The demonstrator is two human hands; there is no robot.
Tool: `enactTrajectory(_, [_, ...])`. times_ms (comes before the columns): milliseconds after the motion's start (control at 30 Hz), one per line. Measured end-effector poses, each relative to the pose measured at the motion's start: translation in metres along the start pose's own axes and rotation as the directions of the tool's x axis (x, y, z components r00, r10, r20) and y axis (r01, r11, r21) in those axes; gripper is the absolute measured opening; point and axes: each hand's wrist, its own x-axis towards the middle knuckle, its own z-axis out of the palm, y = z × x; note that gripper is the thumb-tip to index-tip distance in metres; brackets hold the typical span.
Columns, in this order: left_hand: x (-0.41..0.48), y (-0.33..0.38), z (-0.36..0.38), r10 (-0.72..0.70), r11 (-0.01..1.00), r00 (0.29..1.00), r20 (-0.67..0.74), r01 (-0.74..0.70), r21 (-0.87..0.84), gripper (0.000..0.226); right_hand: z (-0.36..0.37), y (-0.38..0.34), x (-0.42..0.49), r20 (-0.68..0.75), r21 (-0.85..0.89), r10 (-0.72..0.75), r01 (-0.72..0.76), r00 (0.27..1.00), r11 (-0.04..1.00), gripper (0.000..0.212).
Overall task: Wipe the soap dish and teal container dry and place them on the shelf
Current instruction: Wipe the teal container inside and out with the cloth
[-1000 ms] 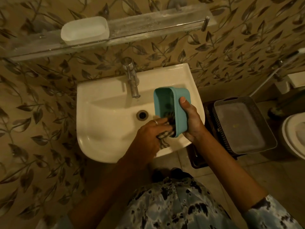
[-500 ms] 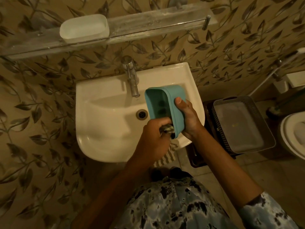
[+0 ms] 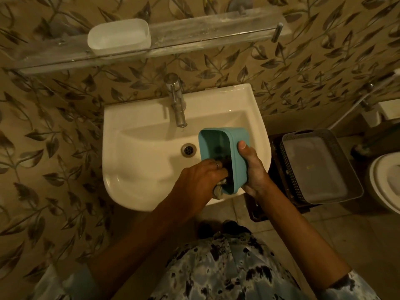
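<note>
- Teal container held over the sink, right hand gripping its side
- Left hand clutching a cloth inside it
- Soap dish on the shelf

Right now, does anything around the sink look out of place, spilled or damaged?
Nothing stands out. The right hand holds the teal container tilted over the sink while the left hand presses a cloth inside it. The white soap dish sits upright on the shelf.
</note>
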Motion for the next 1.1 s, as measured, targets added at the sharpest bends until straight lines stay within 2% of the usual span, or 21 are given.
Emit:
enactTrajectory(67, [0.0,0.002,-0.003,0.03,0.998,0.998,-0.053,-0.027,0.056,0.034,0.001,-0.004,-0.001,0.014,-0.024,-0.017,0.017,1.0,1.0,0.098])
enactTrajectory(133, [0.005,0.003,-0.003,0.061,0.993,0.983,-0.173,-0.043,0.11,0.032,0.002,-0.015,0.001,0.038,-0.069,-0.052,0.055,0.998,0.996,0.096])
enactTrajectory(233, [0.013,0.006,-0.01,0.067,0.995,0.919,-0.388,-0.03,0.099,0.011,0.002,-0.037,0.006,0.12,-0.19,-0.056,0.079,0.991,0.979,0.079])
enactTrajectory(300, [0.018,-0.001,-0.015,0.009,0.999,0.878,-0.478,0.017,0.049,0.017,0.0,-0.044,0.006,0.157,-0.257,-0.028,0.068,0.987,0.964,0.07])
enactTrajectory(333, [0.019,-0.005,-0.016,-0.013,0.998,0.875,-0.484,0.038,0.043,0.019,-0.001,-0.044,0.005,0.159,-0.268,-0.018,0.061,0.987,0.962,0.069])
enactTrajectory(400, [0.019,-0.006,-0.01,-0.038,0.998,0.924,-0.379,0.05,0.023,0.021,0.001,-0.042,0.004,0.131,-0.25,-0.013,0.045,0.991,0.967,0.078])
enactTrajectory(467, [0.016,0.006,0.003,-0.096,0.99,0.976,-0.194,0.072,-0.124,0.038,0.001,-0.041,0.006,0.09,-0.184,-0.028,0.045,0.996,0.982,0.086])
enactTrajectory(500, [0.013,0.014,0.01,-0.139,0.972,0.981,-0.138,0.108,-0.209,0.045,0.0,-0.04,0.008,0.089,-0.168,-0.043,0.057,0.995,0.984,0.085])
enactTrajectory(567, [0.007,0.026,0.023,-0.218,0.929,0.967,-0.131,0.165,-0.331,0.048,-0.002,-0.04,0.009,0.112,-0.175,-0.066,0.085,0.992,0.981,0.075])
enactTrajectory(633, [0.005,0.027,0.03,-0.246,0.879,0.959,-0.14,0.16,-0.449,0.048,-0.004,-0.037,0.008,0.108,-0.172,-0.06,0.078,0.992,0.982,0.074])
enactTrajectory(767, [0.006,0.032,0.024,-0.312,0.668,0.948,-0.067,0.169,-0.725,0.041,-0.003,-0.03,0.009,0.044,-0.199,-0.082,0.089,0.996,0.976,0.081])
enactTrajectory(833, [0.008,0.033,0.014,-0.347,0.537,0.938,-0.008,0.191,-0.821,0.036,-0.002,-0.027,0.011,0.009,-0.215,-0.114,0.113,0.993,0.97,0.075])
enactTrajectory(900, [0.011,0.027,0.007,-0.387,0.375,0.92,0.057,0.214,-0.902,0.037,-0.001,-0.022,0.012,-0.031,-0.227,-0.158,0.147,0.987,0.963,0.068])
enactTrajectory(1000, [0.013,0.019,0.001,-0.458,0.118,0.869,0.187,0.268,-0.956,0.039,0.001,-0.016,0.011,-0.112,-0.237,-0.221,0.19,0.969,0.953,0.077])
enactTrajectory(1100, [0.018,0.016,-0.001,-0.426,-0.165,0.861,0.277,0.227,-0.96,0.037,-0.001,-0.011,0.011,-0.162,-0.274,-0.296,0.246,0.941,0.93,0.071])
